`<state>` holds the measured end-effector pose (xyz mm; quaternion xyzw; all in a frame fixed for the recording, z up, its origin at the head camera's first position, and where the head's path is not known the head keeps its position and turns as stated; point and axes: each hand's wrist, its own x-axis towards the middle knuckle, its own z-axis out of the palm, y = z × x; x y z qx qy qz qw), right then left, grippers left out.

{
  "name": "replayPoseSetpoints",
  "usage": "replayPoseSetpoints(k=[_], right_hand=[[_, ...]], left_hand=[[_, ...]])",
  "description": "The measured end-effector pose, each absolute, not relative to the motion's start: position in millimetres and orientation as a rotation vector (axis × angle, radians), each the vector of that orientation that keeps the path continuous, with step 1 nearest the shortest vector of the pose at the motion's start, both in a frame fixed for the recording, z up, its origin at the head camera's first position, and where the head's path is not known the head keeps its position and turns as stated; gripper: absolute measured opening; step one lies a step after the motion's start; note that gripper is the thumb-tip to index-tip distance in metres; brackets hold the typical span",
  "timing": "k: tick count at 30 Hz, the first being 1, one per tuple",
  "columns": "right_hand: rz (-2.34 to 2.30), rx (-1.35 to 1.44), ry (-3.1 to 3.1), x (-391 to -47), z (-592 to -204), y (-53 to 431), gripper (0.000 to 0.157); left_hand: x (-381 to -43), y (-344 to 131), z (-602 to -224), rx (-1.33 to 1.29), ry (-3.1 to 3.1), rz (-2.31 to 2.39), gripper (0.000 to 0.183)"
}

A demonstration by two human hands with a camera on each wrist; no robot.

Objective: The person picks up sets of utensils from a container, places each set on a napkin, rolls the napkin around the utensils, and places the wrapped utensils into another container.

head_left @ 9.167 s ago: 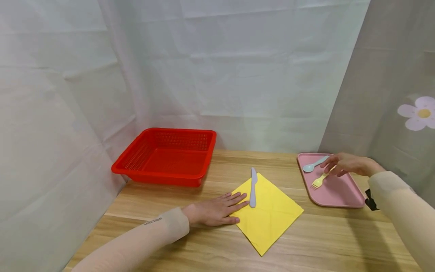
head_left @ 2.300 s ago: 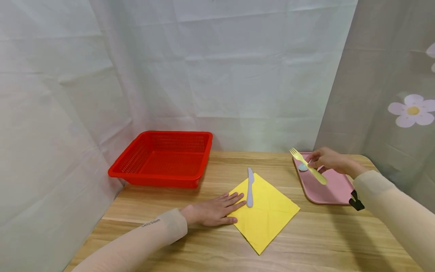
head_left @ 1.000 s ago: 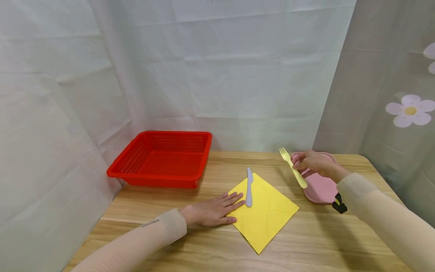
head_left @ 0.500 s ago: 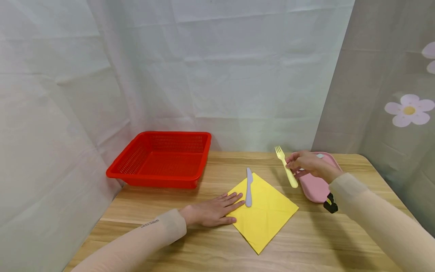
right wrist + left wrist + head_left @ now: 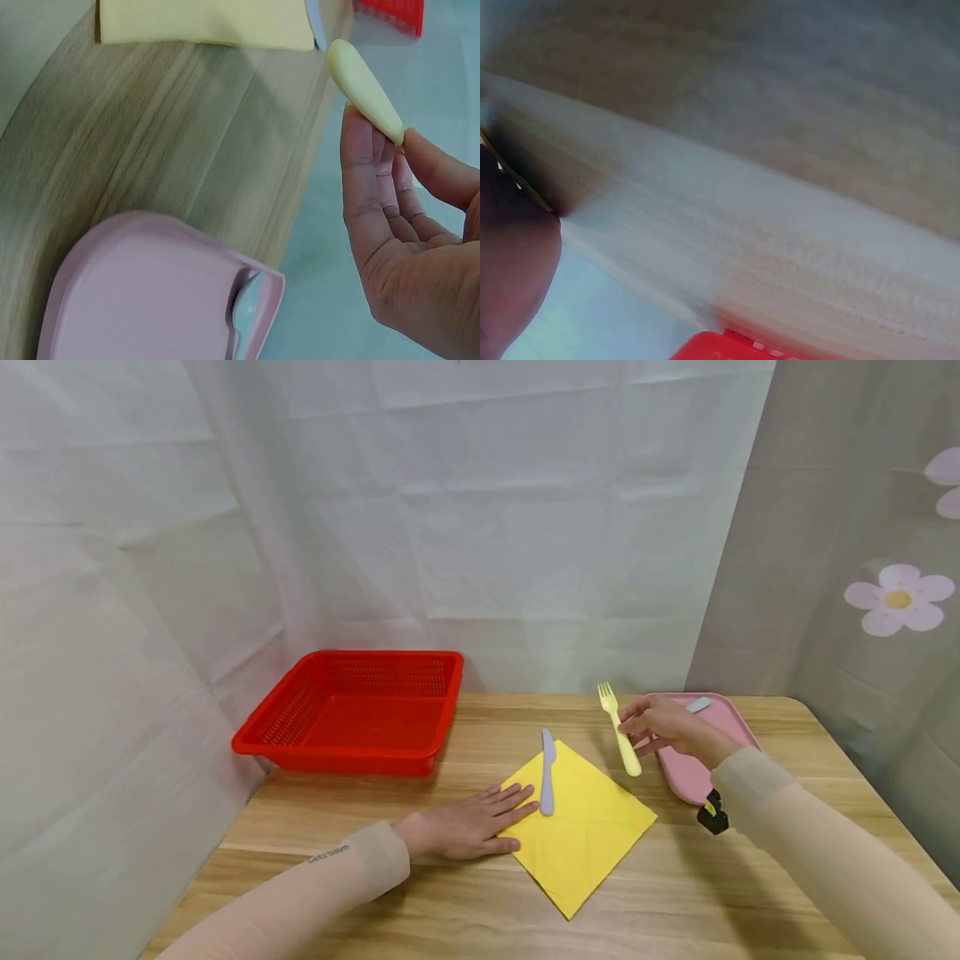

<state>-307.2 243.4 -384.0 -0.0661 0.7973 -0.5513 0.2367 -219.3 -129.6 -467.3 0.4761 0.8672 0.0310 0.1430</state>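
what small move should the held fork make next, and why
Probably left and down onto the napkin, beside the knife: the right hand holds the fork up, clear of the tray, while the knife lies partly on the napkin and the left hand touches its left corner.

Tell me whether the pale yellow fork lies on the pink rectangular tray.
No, the right hand holds the pale yellow fork clear of the pink tray.
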Motion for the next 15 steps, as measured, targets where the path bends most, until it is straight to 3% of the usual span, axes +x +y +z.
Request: replayPoseSetpoints(k=[15], right_hand=[[-1.562,-0.116,2.176,-310,-391,226,0.026]], left_hand=[[-220,-129,-468,1.395,2.497,0.105,0.069]])
